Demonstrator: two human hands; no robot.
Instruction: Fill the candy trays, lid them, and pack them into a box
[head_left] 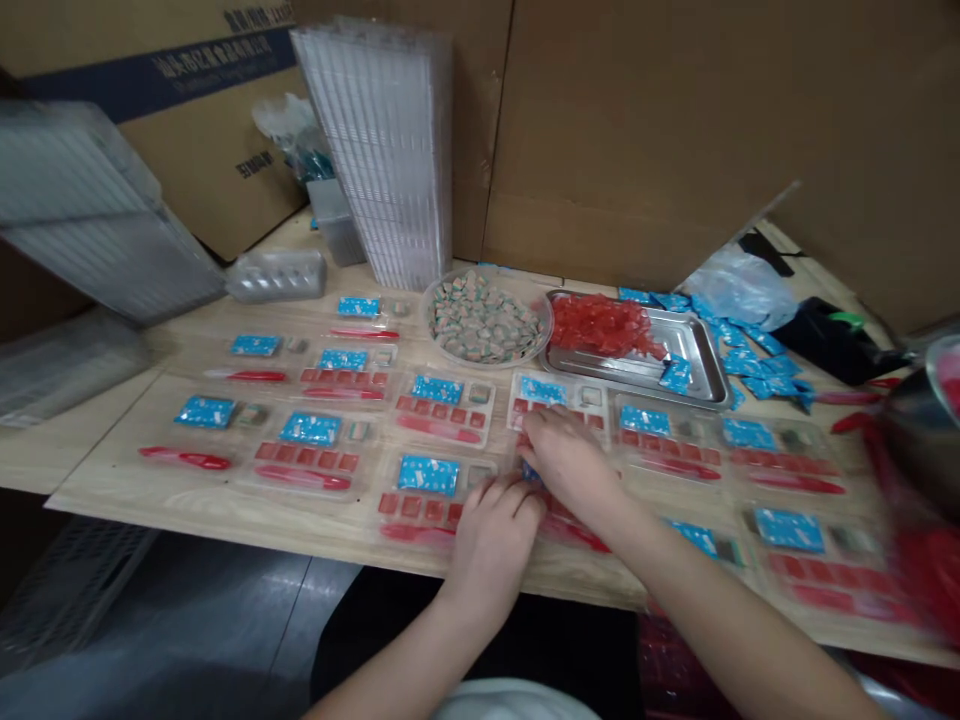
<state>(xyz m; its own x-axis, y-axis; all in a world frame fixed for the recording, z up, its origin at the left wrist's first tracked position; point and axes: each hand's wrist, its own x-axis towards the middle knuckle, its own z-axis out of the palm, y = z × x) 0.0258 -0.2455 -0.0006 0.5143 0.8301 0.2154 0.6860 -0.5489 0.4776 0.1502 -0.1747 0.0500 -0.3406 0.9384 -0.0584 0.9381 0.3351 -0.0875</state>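
My left hand (496,535) is closed, its fingers curled over the right part of a clear compartment tray. That tray holds a blue packet (428,475), red square pieces (422,507) and a red pen-shaped stick (417,533). Close beside it, my right hand (568,455) has its fingers bent down at the lower left of another clear tray (574,378). Its fingertips are pressed together; what they hold, if anything, is hidden. A blue packet (543,389) and a pale wrapped piece (591,397) lie in that tray. Under my wrists, another tray is mostly covered.
Several filled trays lie across the wooden table (330,515). Behind them are a round bowl of wrapped pieces (484,318) and a metal tray (701,365) with red pieces (600,325). Stacked clear trays (382,150) stand at the back. A metal pot (922,430) is at right.
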